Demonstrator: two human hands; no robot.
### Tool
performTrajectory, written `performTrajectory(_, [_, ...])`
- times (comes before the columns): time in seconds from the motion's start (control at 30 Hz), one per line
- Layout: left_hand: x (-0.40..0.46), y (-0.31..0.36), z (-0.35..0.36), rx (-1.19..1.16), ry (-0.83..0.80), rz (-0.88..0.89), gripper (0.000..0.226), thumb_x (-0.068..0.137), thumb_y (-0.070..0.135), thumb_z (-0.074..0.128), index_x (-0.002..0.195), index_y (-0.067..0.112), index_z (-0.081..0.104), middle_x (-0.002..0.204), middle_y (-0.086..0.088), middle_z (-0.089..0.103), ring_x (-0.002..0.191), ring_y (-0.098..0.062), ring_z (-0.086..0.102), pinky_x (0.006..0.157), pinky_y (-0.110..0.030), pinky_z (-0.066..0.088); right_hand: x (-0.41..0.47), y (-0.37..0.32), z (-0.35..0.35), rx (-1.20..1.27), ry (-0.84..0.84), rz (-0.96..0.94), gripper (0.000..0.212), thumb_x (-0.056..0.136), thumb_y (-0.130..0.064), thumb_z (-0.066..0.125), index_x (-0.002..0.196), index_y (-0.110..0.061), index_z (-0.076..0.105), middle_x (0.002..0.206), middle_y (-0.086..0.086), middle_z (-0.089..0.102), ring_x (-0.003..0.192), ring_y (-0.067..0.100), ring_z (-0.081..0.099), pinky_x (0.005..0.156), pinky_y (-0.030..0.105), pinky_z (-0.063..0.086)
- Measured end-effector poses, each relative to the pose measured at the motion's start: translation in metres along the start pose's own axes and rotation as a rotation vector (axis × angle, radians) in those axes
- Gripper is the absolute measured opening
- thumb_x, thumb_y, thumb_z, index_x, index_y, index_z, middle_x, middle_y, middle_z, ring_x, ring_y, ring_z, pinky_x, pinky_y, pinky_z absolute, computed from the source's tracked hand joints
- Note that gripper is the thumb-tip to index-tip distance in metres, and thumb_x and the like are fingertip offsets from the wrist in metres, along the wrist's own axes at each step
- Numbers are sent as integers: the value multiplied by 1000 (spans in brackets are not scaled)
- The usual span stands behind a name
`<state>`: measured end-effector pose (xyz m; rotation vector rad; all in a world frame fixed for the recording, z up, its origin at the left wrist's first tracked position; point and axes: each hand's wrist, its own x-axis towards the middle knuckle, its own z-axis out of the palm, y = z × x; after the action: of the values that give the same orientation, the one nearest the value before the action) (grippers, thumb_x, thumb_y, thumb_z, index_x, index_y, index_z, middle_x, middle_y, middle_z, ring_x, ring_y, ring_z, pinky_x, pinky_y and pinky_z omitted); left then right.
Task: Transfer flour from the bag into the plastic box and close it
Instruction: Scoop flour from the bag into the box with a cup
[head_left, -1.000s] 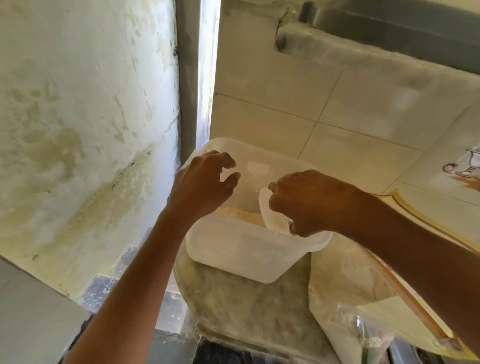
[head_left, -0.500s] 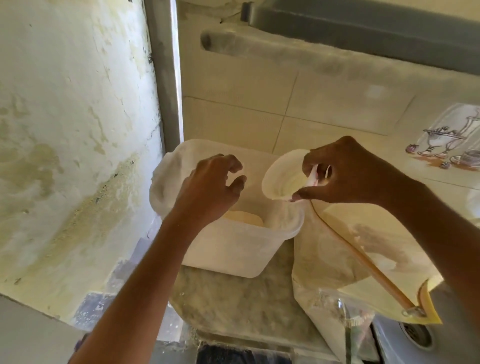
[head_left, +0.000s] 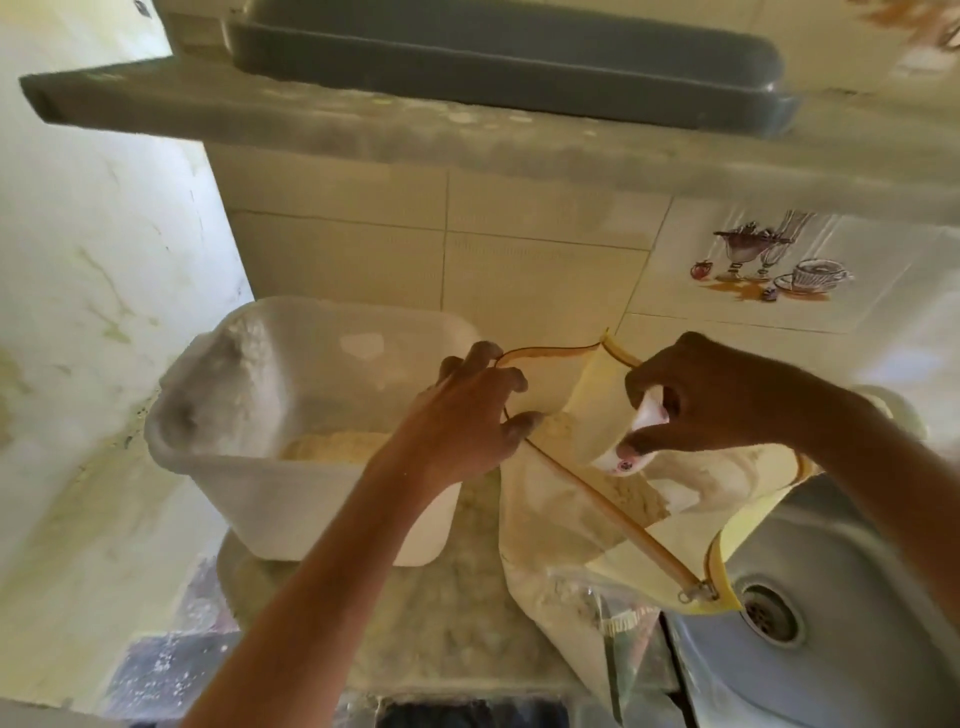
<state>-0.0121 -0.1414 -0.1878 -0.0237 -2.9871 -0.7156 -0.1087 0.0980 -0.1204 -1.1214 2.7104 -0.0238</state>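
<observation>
While my left hand (head_left: 475, 415) pinches the bag (head_left: 561, 519) rim wide at nine o'clock, my right hand (head_left: 691, 400) grips the scoop (head_left: 631, 441) inside to load flour (head_left: 628, 499)

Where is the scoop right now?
In the head view the white scoop is right of centre, gripped by the right hand inside the open mouth of the flour bag, just right of the plastic box.
</observation>
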Motion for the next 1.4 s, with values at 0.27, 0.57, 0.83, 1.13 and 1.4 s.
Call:
performTrajectory(0.27, [12, -4, 8, -94, -48, -40, 60, 96, 15, 56, 152, 7, 37, 154, 12, 27, 138, -17, 43, 109, -30, 37, 64, -11, 72, -458, -211, -38, 36, 93, -39, 64, 123, -19, 63, 119, 3, 60, 106, 23, 64, 82, 32, 52])
performTrajectory(0.57, [11, -2, 9, -155, -55, -53, 69, 95, 11, 55, 159, 9, 29, 161, 14, 21, 148, -10, 30, 111, -22, 27, 118, -11, 129, -478, -205, -124, 27, 91, -20, 63, 116, -12, 62, 118, 10, 61, 105, 29, 66, 84, 37, 55])
performTrajectory(0.83, [9, 0, 7, -176, -54, -66, 66, 94, 7, 52, 157, 8, 31, 157, 13, 24, 142, -7, 36, 107, -21, 33, 139, -2, 147, -214, -65, 35, 32, 83, -33, 72, 106, -12, 65, 106, 8, 66, 93, 25, 66, 78, 31, 54])
performTrajectory(1.13, [11, 0, 9, -166, -42, -70, 68, 95, 9, 55, 158, 9, 30, 159, 12, 24, 145, -6, 30, 103, -17, 25, 133, 4, 153, 166, 21, 255, 46, 71, -39, 88, 97, -9, 65, 100, 7, 69, 100, 24, 67, 80, 31, 54])
performTrajectory(1.4, [12, -3, 12, -156, -39, -63, 71, 95, 12, 57, 159, 12, 29, 163, 14, 20, 150, -9, 25, 113, -24, 27, 123, 0, 144, 358, 51, 272, 47, 58, -41, 96, 82, -11, 68, 80, 1, 71, 82, 20, 72, 75, 39, 63])
